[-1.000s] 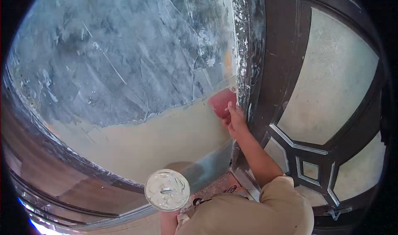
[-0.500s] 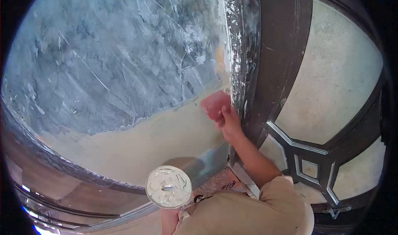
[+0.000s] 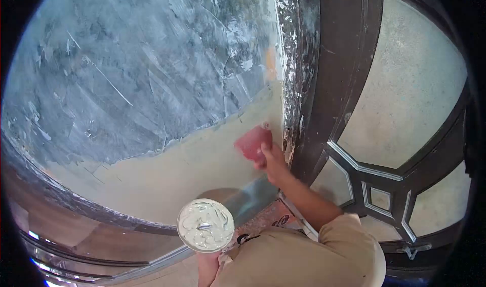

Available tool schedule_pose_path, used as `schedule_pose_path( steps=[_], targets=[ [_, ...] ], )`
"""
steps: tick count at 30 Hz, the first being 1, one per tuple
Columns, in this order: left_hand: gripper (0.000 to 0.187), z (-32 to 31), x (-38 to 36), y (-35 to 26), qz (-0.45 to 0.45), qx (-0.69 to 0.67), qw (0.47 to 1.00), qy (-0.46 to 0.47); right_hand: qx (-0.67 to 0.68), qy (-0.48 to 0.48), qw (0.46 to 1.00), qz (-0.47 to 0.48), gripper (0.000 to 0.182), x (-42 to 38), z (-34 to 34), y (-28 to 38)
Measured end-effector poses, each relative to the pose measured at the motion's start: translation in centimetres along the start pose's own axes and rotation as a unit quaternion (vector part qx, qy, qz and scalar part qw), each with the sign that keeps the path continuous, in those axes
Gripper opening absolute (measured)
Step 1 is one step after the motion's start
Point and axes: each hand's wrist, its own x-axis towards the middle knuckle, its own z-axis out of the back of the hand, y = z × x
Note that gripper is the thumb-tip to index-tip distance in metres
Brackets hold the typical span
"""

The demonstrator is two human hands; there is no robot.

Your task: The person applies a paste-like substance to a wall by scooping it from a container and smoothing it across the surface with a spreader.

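Note:
My right hand (image 3: 273,163) grips a red plastic putty spreader (image 3: 254,142), thumb on its face. The spreader lies over the pale, coated lower strip of the wall (image 3: 197,152), left of the chipped frame post. Low in the view, my left hand (image 3: 206,259) supports a round tub (image 3: 180,235) from below, its fingers hidden under the tub. Thick white putty (image 3: 205,223) fills the tub, its surface swirled. Above the pale strip, the wall is a rough blue-grey surface (image 3: 126,74) with scratches and white streaks.
A paint-flecked post (image 3: 291,59) borders the wall on the right. Beside it stands a dark door (image 3: 340,59) with pale panels and a metal handle (image 3: 412,250). A curved dark ledge (image 3: 91,203) runs along the lower left. A printed box or bag (image 3: 266,218) is behind the tub.
My right hand and the spreader have moved down and left, away from the post. The tub in my left hand has stayed nearly in place.

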Motion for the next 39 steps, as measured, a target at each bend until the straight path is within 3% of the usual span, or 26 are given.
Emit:
schedule_pose_path(
  steps=[4,6,9,12,18,21,23,25,29,33,36,37,39],
  targets=[
    [0.057,0.0,0.2,-0.5,-0.004,0.001,1.000,0.005,0.038,-0.014,0.998,-0.045,0.025,-1.8,1.8,-1.3],
    [0.056,0.0,-0.2,-0.6,0.000,0.001,1.000,-0.002,0.044,0.019,0.996,0.080,0.025,-0.4,0.3,3.1],
    [0.056,-0.8,0.9,-0.5,0.009,-0.001,1.000,-0.008,0.023,0.024,0.990,0.135,0.023,1.5,-1.4,8.1],
    [0.056,-0.8,1.1,-0.1,0.012,0.000,1.000,-0.004,0.071,0.022,0.993,0.091,0.027,3.4,-0.4,7.3],
    [0.056,-0.5,0.9,0.2,0.002,0.000,1.000,-0.001,0.041,-0.056,0.989,-0.134,0.032,0.1,6.4,-3.6],
    [0.055,-0.8,1.5,0.0,-0.011,-0.001,1.000,0.002,0.086,-0.025,0.992,-0.086,0.032,-1.7,5.8,-2.5],
    [0.055,-1.8,3.1,0.2,-0.016,-0.003,1.000,-0.005,0.101,0.005,0.995,-0.008,0.018,-1.2,2.5,1.8],
    [0.055,-2.0,3.2,0.5,-0.020,-0.004,1.000,-0.009,0.056,0.067,0.994,0.066,0.020,0.4,0.4,4.9],
    [0.055,-2.4,3.5,1.1,-0.031,-0.003,0.999,-0.014,-0.001,0.054,0.996,0.076,0.028,1.2,-2.1,5.3],
    [0.055,-2.7,4.3,1.5,-0.044,-0.001,0.999,-0.010,-0.006,0.019,0.999,-0.035,0.033,-1.5,2.9,-3.5],
    [0.055,-2.4,3.8,0.8,-0.057,0.000,0.998,-0.007,0.032,-0.003,0.996,-0.081,0.034,-4.3,4.5,-4.9],
    [0.055,-2.6,4.1,0.8,-0.061,0.001,0.998,-0.009,0.031,0.000,0.996,-0.084,0.034,-3.5,4.4,-4.2],
    [0.054,-2.8,4.1,1.0,-0.064,0.003,0.998,-0.018,-0.003,0.030,0.999,0.014,0.028,-1.3,2.6,0.3]
  ],
)
